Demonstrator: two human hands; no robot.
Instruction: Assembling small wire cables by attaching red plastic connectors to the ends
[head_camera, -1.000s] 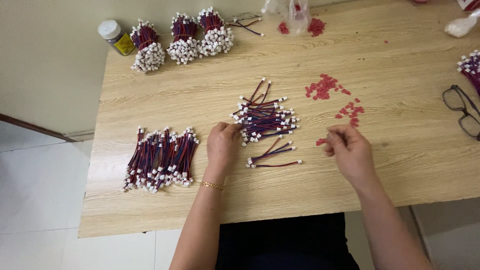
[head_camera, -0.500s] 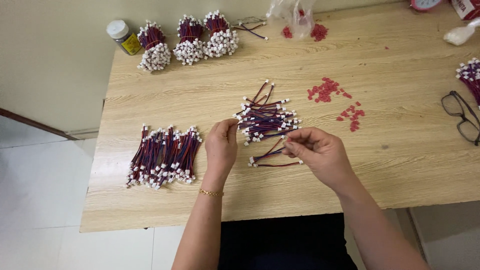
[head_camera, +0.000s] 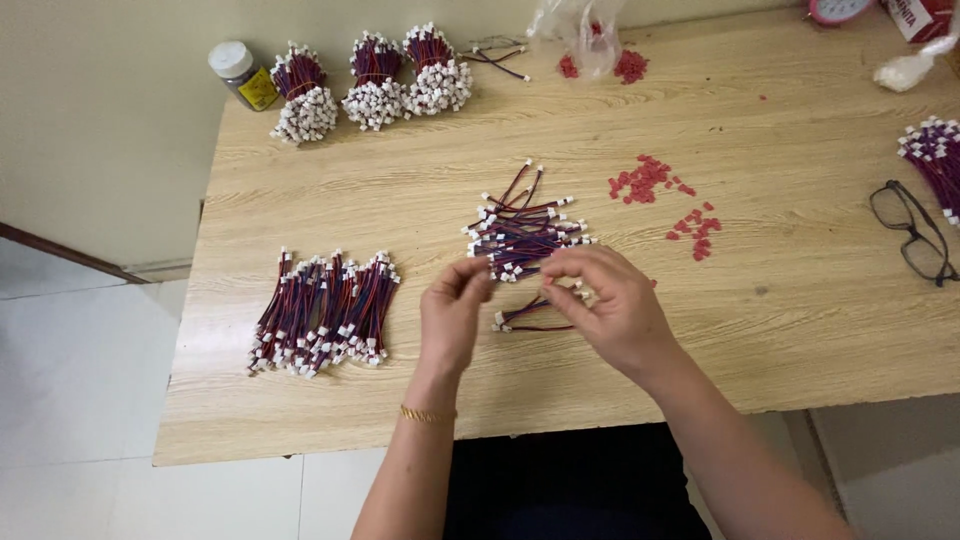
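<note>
One short wire (head_camera: 515, 268) is pinched betw. left hand (head_camera: 452, 312) & right hand (head_camera: 612, 305) fingertips, long axis left-right; loose pile (head_camera: 520, 232) just beyond fingers.

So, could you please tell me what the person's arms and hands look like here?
Both forearms are bare, with no sleeves in view. The left hand has a thin gold bracelet at the wrist. The right hand shows no glove or wristband; rings cannot be made out.

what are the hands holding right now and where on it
Both hands meet at the near edge of the loose wire pile. The left hand and right hand seem to pinch a short wire by its ends, but the exact grip is too small to tell.
</note>
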